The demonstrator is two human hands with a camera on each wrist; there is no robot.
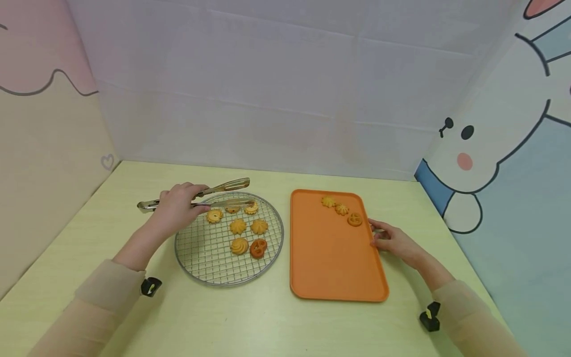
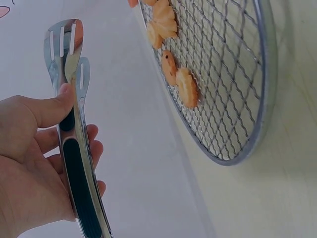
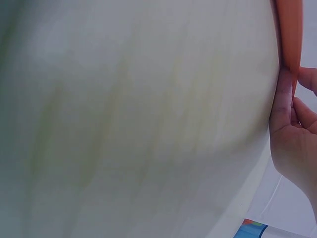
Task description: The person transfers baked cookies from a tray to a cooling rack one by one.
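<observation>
Tongs (image 1: pixel 196 197) in the left hand (image 1: pixel 178 206), cookies going from rack to tray.
Left hand holds the tongs, tips slightly apart, over the round wire rack (image 1: pixel 209 270); right hand (image 1: pixel 394 240) grips the edge of the orange tray (image 1: pixel 330 258) on the desk (image 1: pixel 267 322). Three cookies (image 1: pixel 341 208) lie on the tray, about seven remain on the rack. No writing is readable.

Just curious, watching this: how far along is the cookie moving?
Three cookies already lie on the orange tray. The left hand holds tongs over the wire rack, where seven cookies remain. The right hand grips the tray's edge.
</observation>
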